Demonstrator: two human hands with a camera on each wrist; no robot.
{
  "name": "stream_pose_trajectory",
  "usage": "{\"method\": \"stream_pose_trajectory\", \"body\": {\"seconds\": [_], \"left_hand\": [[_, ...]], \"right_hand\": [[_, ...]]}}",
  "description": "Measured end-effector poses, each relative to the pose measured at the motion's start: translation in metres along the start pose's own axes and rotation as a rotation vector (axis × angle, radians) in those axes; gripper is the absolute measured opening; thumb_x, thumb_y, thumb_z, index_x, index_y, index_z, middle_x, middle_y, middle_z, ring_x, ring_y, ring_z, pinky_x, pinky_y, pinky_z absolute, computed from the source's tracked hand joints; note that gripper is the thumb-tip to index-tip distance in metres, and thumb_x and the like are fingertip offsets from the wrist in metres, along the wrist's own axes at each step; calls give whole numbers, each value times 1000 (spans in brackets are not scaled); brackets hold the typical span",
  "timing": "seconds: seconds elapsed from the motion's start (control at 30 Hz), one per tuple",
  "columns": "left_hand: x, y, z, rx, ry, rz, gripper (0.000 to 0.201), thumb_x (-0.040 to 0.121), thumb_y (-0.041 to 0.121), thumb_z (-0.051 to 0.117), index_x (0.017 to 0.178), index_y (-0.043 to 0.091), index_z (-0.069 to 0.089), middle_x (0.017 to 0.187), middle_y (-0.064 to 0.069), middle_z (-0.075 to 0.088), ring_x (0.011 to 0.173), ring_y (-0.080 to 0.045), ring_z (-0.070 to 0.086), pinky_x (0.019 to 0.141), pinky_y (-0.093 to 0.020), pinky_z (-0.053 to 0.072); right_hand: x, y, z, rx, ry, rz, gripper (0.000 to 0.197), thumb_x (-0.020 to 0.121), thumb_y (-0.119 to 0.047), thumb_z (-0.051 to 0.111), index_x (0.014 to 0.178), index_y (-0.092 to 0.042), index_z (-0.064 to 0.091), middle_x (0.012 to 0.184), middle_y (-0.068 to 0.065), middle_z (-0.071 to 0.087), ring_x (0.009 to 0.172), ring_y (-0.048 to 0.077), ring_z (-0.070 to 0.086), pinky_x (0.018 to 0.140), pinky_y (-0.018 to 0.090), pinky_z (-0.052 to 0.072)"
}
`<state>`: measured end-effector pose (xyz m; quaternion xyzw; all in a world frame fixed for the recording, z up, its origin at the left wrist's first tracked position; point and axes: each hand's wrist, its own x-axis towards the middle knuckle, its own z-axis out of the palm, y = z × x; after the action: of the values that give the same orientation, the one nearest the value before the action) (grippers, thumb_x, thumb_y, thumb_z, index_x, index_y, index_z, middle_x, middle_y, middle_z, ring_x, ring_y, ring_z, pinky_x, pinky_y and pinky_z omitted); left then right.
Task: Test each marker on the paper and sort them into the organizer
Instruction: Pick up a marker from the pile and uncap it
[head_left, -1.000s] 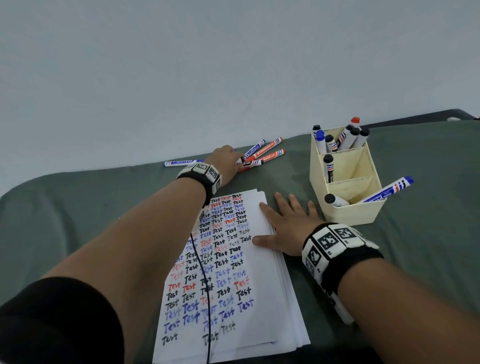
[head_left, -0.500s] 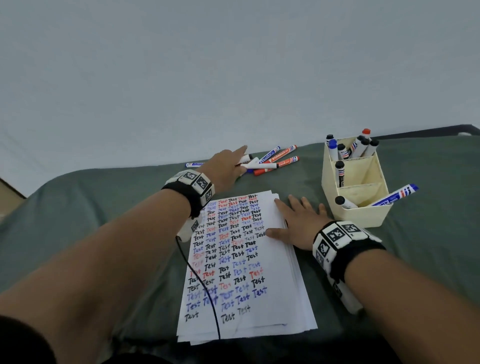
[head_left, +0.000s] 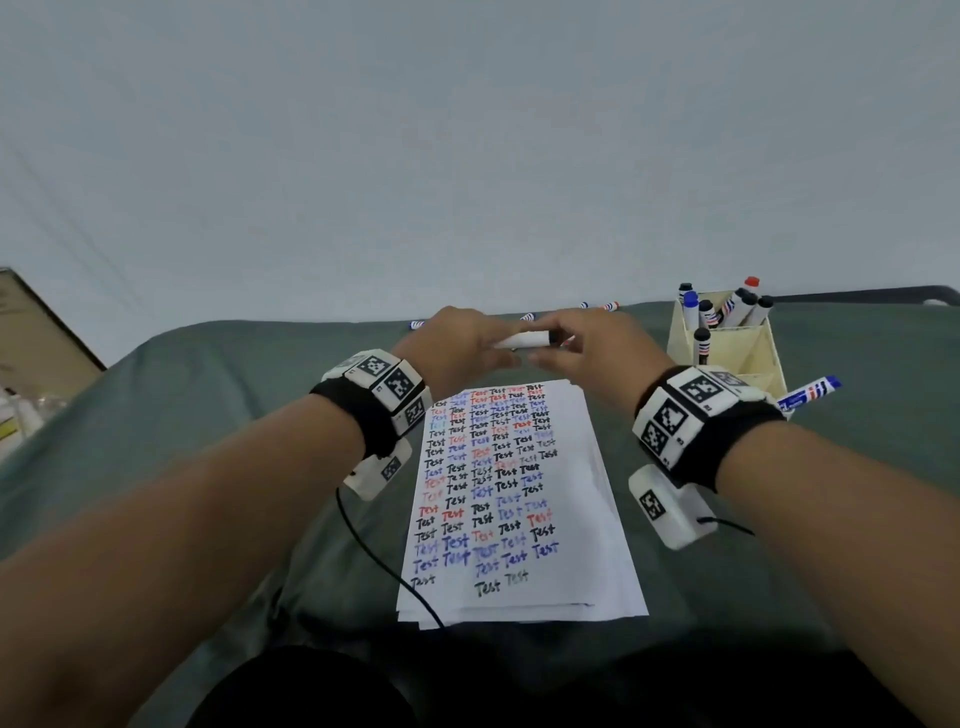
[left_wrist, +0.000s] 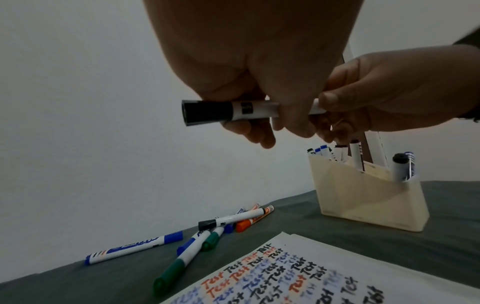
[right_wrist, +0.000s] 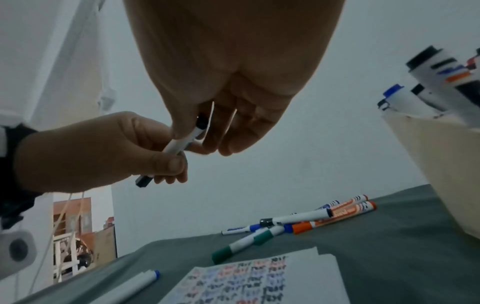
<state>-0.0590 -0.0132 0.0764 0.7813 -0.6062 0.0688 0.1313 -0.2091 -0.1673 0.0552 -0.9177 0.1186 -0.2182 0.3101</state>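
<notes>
Both hands hold one white marker (head_left: 522, 340) with black ends level, in the air above the far end of the paper (head_left: 519, 493). My left hand (head_left: 457, 343) grips its barrel (left_wrist: 249, 110). The fingers of my right hand (head_left: 597, 348) pinch the other end (right_wrist: 200, 123). The sheet is filled with rows of "Test" in black, blue and red. The cream organizer (head_left: 748, 358) stands at the right with several markers upright in its rear compartments. Several loose markers (left_wrist: 221, 224) lie in a pile on the cloth behind the paper.
A blue-striped marker (head_left: 810, 392) leans out over the organizer's near right corner. A black cable (head_left: 384, 566) runs from my left wrist across the paper's left edge. A pale wall rises right behind the table. A cardboard box (head_left: 31, 338) stands at the far left.
My left hand lifted a marker from the pile and brought it back over the paper. My right hand rose off the sheet and took hold of the marker's other end.
</notes>
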Motion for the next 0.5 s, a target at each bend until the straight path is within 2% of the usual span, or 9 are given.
{"method": "stream_pose_trajectory", "body": {"seconds": [0.07,0.13,0.2,0.37,0.5], "left_hand": [[-4,0,-5,7,21,-15,28,94,40,67,117,24,73,77,1,66,71,-18,61,61,-28,34],[-8,-2,-9,-20,56,-45,27,95,41,65,109,20,74,79,3,66,72,-16,57,60,-26,35],[-14,-8,-13,-39,92,-99,24,98,42,59,107,22,70,78,7,61,73,-14,53,60,-23,33],[-25,-18,-30,-34,175,-160,20,105,37,46,96,22,55,75,5,52,67,-15,48,58,-34,31],[-24,-23,-51,-25,272,-229,24,104,44,42,106,23,55,74,4,53,65,-14,51,56,-32,37]], "right_hand": [[4,-10,-4,14,23,17,18,89,-37,75,106,-32,77,80,-15,66,71,-12,55,65,9,43],[8,-17,-9,40,45,44,13,89,-33,75,101,-29,78,76,-16,65,69,-7,55,60,9,37],[11,-24,-18,41,74,68,9,90,-31,73,98,-30,78,75,-16,65,70,-2,57,60,10,37],[22,-53,-42,110,116,73,7,90,-27,73,96,-26,77,76,-6,68,71,14,65,71,32,54],[47,-82,-53,251,152,49,9,88,-18,75,98,-18,77,72,-4,68,66,15,69,76,37,62]]}}
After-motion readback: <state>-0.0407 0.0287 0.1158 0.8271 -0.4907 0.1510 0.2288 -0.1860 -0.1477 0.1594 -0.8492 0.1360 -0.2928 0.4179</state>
